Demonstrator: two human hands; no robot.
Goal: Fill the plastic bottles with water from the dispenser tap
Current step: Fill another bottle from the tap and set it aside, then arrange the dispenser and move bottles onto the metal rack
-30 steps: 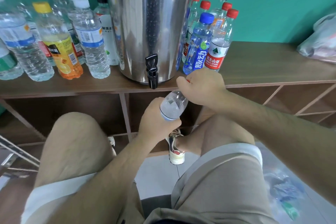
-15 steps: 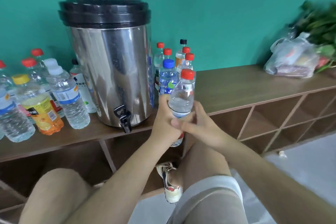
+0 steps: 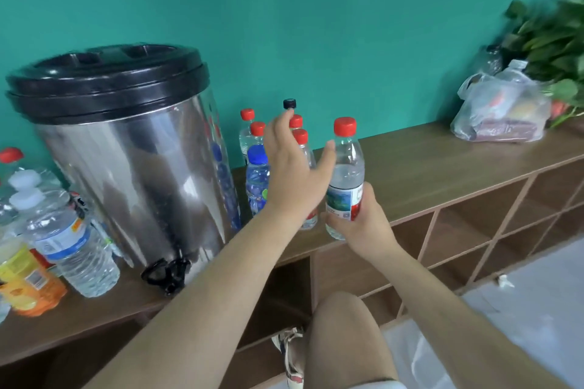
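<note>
The right hand grips a capped bottle low down; this one seems filled. Beside it the left hand is spread wide, empty. Others possibly remain.

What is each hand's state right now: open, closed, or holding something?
Left hand: open, fingers spread, holding nothing.
Right hand: holding the red-capped bottle by its lower half.
</note>
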